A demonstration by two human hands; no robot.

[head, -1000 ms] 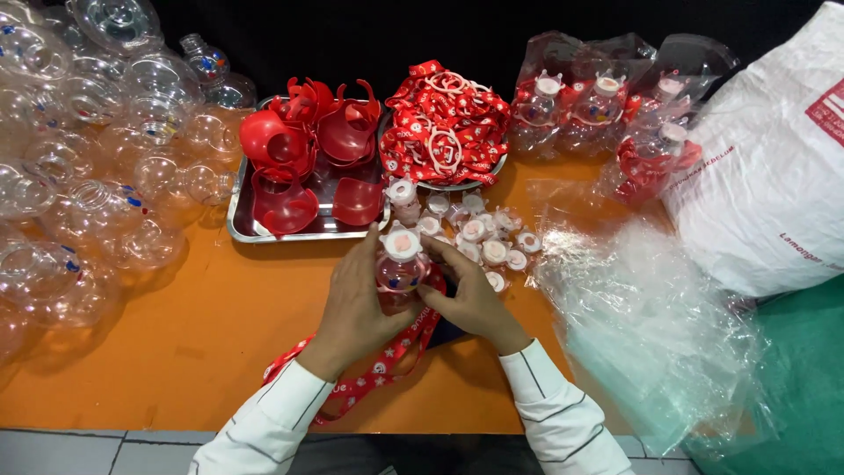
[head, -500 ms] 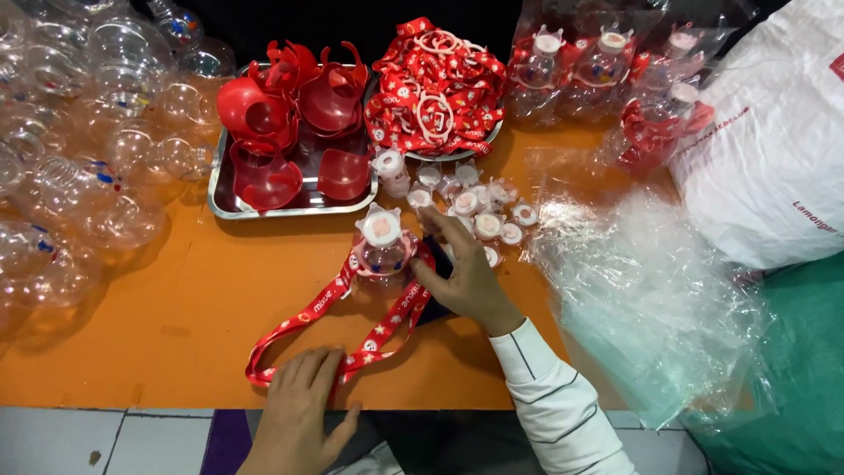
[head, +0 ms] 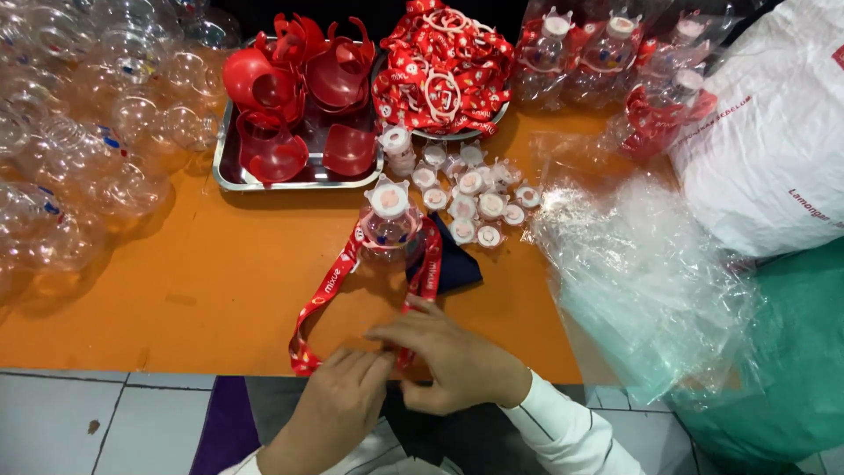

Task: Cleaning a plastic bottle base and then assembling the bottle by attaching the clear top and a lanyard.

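Note:
A small clear bottle [head: 389, 220] with a white eared cap stands upright on the orange table [head: 176, 281]. A red lanyard strap [head: 325, 295] hangs from both its sides and runs toward the near table edge. My left hand [head: 338, 396] and my right hand [head: 453, 356] meet at that edge, fingers pinching the loose ends of the strap together. Both hands are a hand's width in front of the bottle and do not touch it. A dark blue cloth [head: 453, 264] lies under the bottle's right side.
A metal tray [head: 230, 171] of red plastic parts sits behind the bottle, beside a bowl of red lanyards [head: 440, 70]. Several white caps [head: 475, 198] lie loose. Clear empty bottles [head: 79, 132] pile at left, clear plastic bags [head: 642, 281] and a white sack [head: 765, 141] at right.
Both hands left the bottle and drew back to the near table edge, where they now hold the strap ends. The bottle stands free on the table.

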